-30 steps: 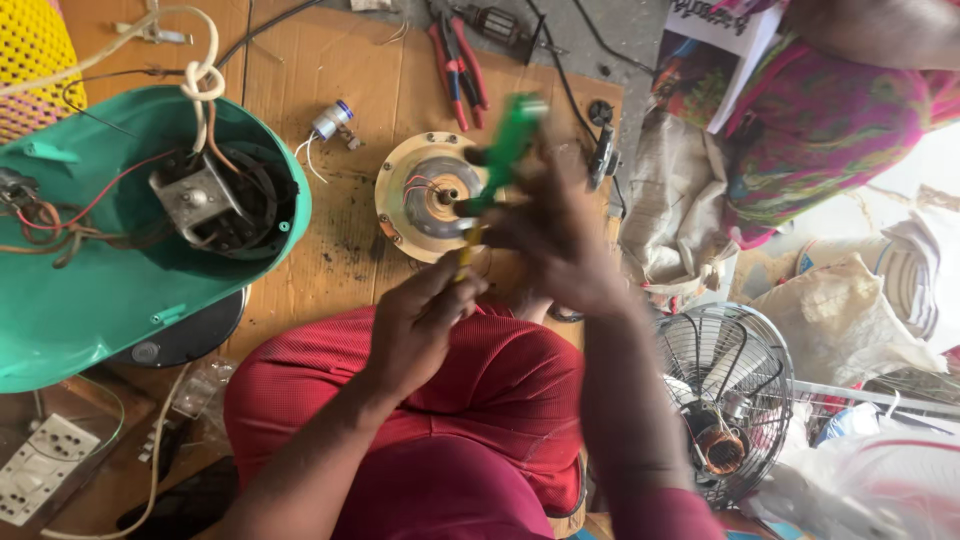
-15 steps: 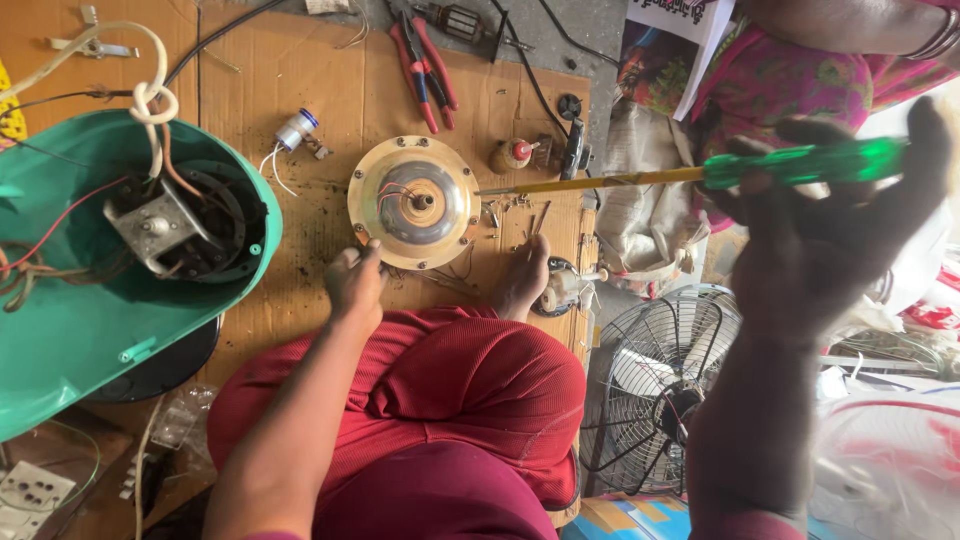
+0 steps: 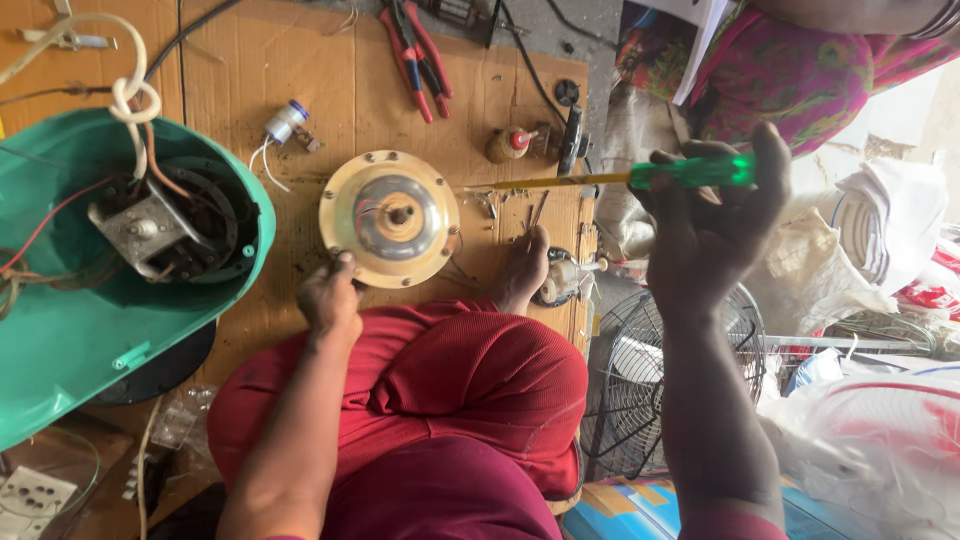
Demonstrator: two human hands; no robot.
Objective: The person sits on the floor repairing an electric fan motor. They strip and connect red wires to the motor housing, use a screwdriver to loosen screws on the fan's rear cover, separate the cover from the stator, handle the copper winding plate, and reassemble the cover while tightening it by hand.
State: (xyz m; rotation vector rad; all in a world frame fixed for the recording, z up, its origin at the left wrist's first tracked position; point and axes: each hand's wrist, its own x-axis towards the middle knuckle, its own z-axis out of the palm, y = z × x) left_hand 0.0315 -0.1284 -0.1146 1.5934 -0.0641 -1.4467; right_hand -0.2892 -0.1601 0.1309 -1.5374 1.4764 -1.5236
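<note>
Hidden parts: wiring under the round cream motor housing (image 3: 390,218) cannot be made out; the green fan casing (image 3: 90,330) is cut off at the frame's left edge, and the wire fan guard (image 3: 650,390) sits partly behind the right forearm.
Left hand (image 3: 328,300): fingers curled narrow, tips touching the housing's lower left rim.
Right hand (image 3: 712,225): raised well right of the housing, fingers closed around a green-handled screwdriver (image 3: 640,177) whose shaft points back toward the housing.
Foot (image 3: 522,270): just right of the housing's lower edge, on the cardboard sheet (image 3: 270,90).
Counts: one housing, one screwdriver, one pair of red-handled pliers (image 3: 415,55) above the housing, one small white capacitor (image 3: 283,123) up and left of it, one small brown bottle with a red tip (image 3: 510,143) to its right.
Edges and room: bare cardboard lies between housing and pliers; the casing crowds the housing's left, the red-clothed knees (image 3: 440,380) its near side.
</note>
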